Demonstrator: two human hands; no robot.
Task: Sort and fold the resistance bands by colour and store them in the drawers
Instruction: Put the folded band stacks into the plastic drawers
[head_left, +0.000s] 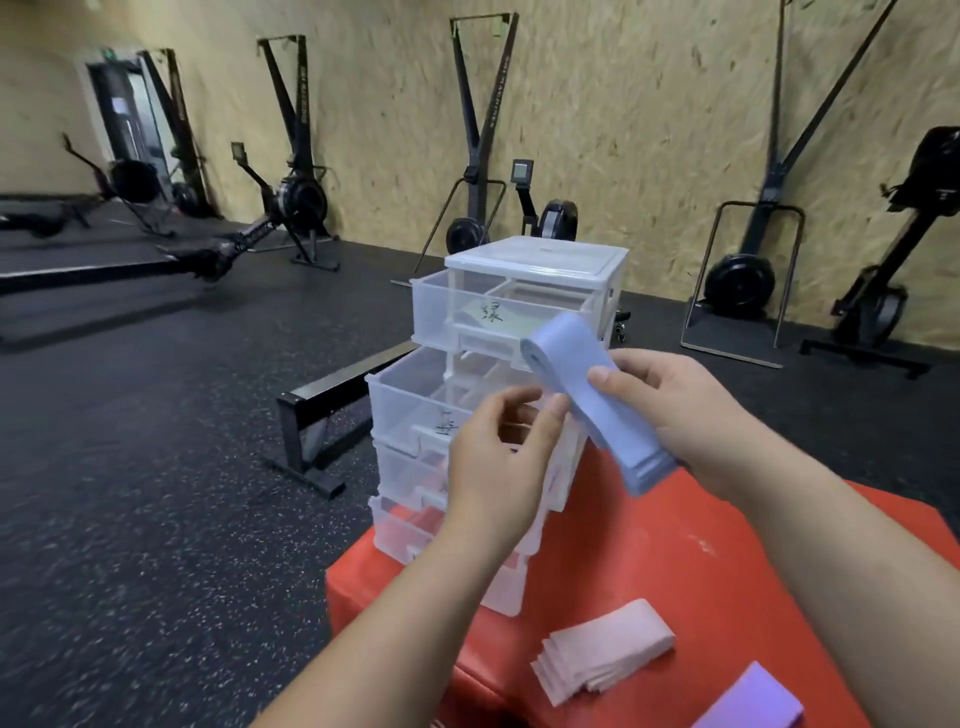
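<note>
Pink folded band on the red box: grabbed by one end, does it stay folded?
Probably not: the pink band is thin flat layers, fanned at one end, so it would likely splay. It looks light and floppy. Pinching across all layers, as the right hand holds the blue band, should help.

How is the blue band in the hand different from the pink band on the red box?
The folded light blue resistance band is held up by the right hand; the folded pale pink resistance band lies on the red padded box. The blue one tilts; the pink one lies flat. Both are folded.
</note>
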